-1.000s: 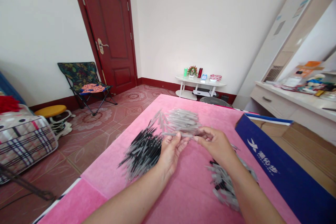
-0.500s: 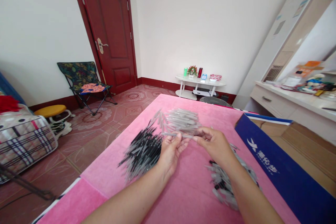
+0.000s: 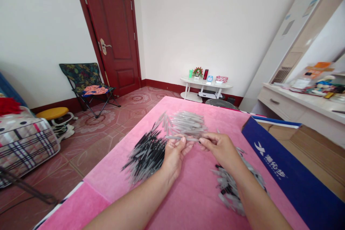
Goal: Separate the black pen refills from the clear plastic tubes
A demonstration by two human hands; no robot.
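Observation:
My left hand (image 3: 176,151) is closed with thumb and fingers round a slim grey translucent pen barrel (image 3: 172,137), held level above the pink cloth. At the barrel's right end, my right hand (image 3: 215,143) pinches a small black pen part (image 3: 199,141); whether it sits in the barrel I cannot tell. Behind the hands lies a pile of grey pen barrels (image 3: 188,120). Left of my left hand is a heap of black and grey pen pieces (image 3: 148,154). A pile of grey and black pen caps (image 3: 229,190) lies partly hidden under my right forearm.
A pink cloth (image 3: 188,201) covers the table. On the right stands an open blue cardboard box (image 3: 285,172), with a white drawer cabinet (image 3: 280,102) behind it. Beyond the table are a folding chair (image 3: 88,79), a yellow stool (image 3: 52,113) and a low white table (image 3: 206,83).
My right fingers have shifted slightly at the barrel's right end, and a small black part now shows between them. My left hand keeps its hold almost unmoved.

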